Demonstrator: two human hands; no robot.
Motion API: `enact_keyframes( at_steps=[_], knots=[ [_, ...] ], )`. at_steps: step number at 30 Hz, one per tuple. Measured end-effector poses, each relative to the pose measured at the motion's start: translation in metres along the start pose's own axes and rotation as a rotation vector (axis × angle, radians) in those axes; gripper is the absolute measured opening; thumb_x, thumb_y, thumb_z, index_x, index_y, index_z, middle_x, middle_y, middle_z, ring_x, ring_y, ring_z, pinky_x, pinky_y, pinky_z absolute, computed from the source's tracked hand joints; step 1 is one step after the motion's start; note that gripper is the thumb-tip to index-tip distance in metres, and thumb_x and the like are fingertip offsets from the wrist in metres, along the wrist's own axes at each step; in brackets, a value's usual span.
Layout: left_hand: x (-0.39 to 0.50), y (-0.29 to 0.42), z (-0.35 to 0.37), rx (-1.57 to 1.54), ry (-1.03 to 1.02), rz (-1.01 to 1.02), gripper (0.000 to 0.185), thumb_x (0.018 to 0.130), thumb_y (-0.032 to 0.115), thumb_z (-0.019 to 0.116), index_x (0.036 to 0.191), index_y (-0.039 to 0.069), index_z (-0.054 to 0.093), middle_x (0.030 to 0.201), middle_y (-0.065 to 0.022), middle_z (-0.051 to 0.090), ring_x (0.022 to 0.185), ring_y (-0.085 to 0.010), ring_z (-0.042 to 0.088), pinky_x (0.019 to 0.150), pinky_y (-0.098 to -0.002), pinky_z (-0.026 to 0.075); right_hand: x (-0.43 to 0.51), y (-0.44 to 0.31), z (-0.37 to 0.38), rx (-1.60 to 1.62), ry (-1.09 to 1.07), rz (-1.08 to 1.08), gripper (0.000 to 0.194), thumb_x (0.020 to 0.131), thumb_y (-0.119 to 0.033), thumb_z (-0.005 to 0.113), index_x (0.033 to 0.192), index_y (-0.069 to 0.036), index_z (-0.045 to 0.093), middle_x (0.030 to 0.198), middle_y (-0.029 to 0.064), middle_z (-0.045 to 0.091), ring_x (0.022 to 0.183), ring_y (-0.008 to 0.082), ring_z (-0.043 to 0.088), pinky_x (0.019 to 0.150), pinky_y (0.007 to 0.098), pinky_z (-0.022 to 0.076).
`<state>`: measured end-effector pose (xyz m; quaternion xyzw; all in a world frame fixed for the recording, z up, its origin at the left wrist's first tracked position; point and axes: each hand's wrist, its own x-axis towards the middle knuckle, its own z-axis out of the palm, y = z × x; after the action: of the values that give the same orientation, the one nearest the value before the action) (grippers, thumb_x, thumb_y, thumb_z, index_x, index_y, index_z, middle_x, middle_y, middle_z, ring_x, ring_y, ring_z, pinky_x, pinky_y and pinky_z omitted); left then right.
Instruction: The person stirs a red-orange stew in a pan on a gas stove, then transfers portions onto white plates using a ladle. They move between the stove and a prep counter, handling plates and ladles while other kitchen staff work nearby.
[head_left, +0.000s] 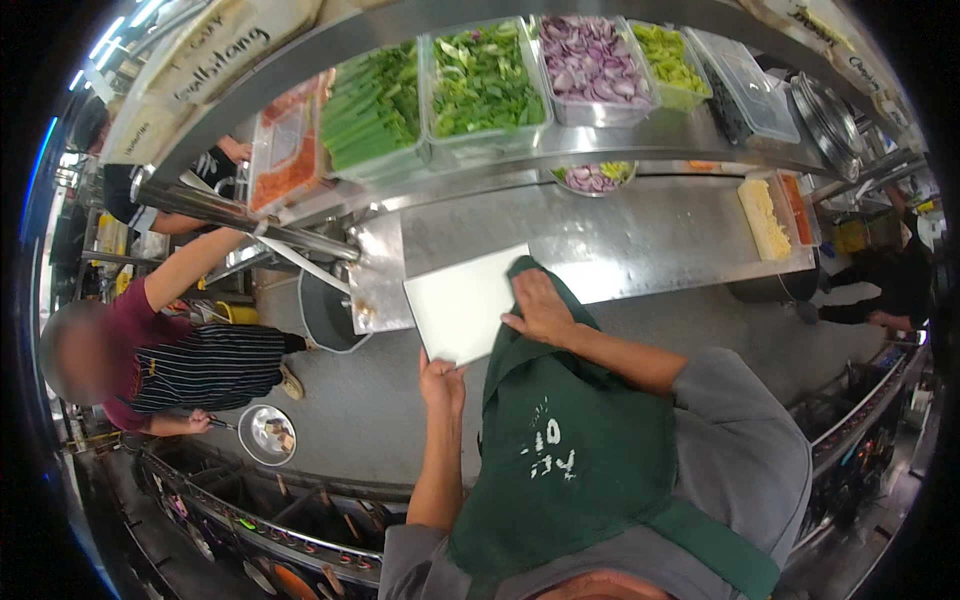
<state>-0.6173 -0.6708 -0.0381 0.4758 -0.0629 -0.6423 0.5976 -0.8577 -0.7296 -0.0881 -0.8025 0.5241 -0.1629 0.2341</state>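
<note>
A white rectangular plate or tray (465, 300) is tilted over the front edge of the steel counter. My left hand (442, 384) grips its near edge, thumb on top and fingers partly hidden beneath. My right hand (541, 307) is at the plate's right side, holding a lifted part of my dark green apron (577, 442) against that edge. The fingers lie over the cloth, and the plate's right corner is covered by it. White lettering marks the apron's front.
Beyond the steel counter (480, 217), a shelf holds tubs of chopped green onions (487, 82) and sliced red onions (596, 60). A bowl (592, 180) of onions sits underneath. At left, a person in a striped apron (217, 367) holds a pan (268, 435). A grey bin (326, 311) stands nearby.
</note>
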Motion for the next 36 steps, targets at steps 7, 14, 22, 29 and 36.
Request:
enact_keyframes(
  at_steps=[7, 14, 22, 29, 36],
  knots=[
    [0.028, -0.053, 0.009, -0.139, 0.068, 0.003, 0.071, 0.075, -0.008, 0.047, 0.146, 0.002, 0.038, 0.123, -0.0147, 0.056, 0.110, -0.0371, 0.059, 0.097, -0.0569, 0.051, -0.068, 0.004, -0.011, 0.181, -0.166, -0.481, 0.059, 0.096, -0.046, 0.056, 0.137, -0.003, 0.055, 0.144, 0.0214, 0.050, 0.135, 0.0377, 0.045, 0.113, 0.0508, 0.0356],
    [0.082, -0.098, 0.032, -0.356, 0.283, 0.121, 0.050, 0.089, -0.004, 0.049, 0.138, -0.001, 0.041, 0.133, -0.0180, 0.050, 0.128, -0.0354, 0.051, 0.109, -0.0561, 0.044, -0.064, 0.116, -0.006, 0.006, -0.995, -0.092, 0.038, 0.091, -0.033, 0.060, 0.116, -0.006, 0.068, 0.109, 0.0216, 0.070, 0.103, 0.0395, 0.067, 0.088, 0.0511, 0.0523],
    [0.098, -0.184, 0.071, -0.011, 0.367, -0.186, 0.040, 0.105, 0.019, 0.047, 0.136, -0.005, 0.043, 0.127, -0.0228, 0.057, 0.114, -0.0370, 0.063, 0.092, -0.0471, 0.057, 0.051, 0.144, -0.020, 0.895, -0.244, 0.281, 0.021, 0.093, -0.014, 0.066, 0.109, -0.003, 0.071, 0.097, 0.0113, 0.074, 0.080, 0.0199, 0.069, 0.072, 0.0328, 0.0549],
    [0.045, -0.185, 0.048, -0.042, 0.338, -0.086, 0.041, 0.102, 0.023, 0.053, 0.137, 0.000, 0.051, 0.112, -0.0137, 0.067, 0.099, -0.0247, 0.068, 0.084, -0.0370, 0.057, 0.230, 0.234, -0.005, 0.977, -0.063, 0.532, 0.035, 0.099, -0.020, 0.057, 0.127, 0.001, 0.060, 0.102, 0.0128, 0.071, 0.080, 0.0182, 0.069, 0.068, 0.0287, 0.0570],
    [0.009, -0.189, 0.032, 0.020, 0.446, -0.002, 0.039, 0.101, 0.026, 0.056, 0.132, 0.002, 0.056, 0.109, -0.0106, 0.070, 0.091, -0.0202, 0.068, 0.078, -0.0342, 0.055, 0.337, 0.222, 0.041, 1.139, -0.227, 0.480, 0.033, 0.102, -0.023, 0.054, 0.124, 0.002, 0.053, 0.108, 0.0172, 0.064, 0.094, 0.0268, 0.070, 0.082, 0.0377, 0.0616]
  ],
)
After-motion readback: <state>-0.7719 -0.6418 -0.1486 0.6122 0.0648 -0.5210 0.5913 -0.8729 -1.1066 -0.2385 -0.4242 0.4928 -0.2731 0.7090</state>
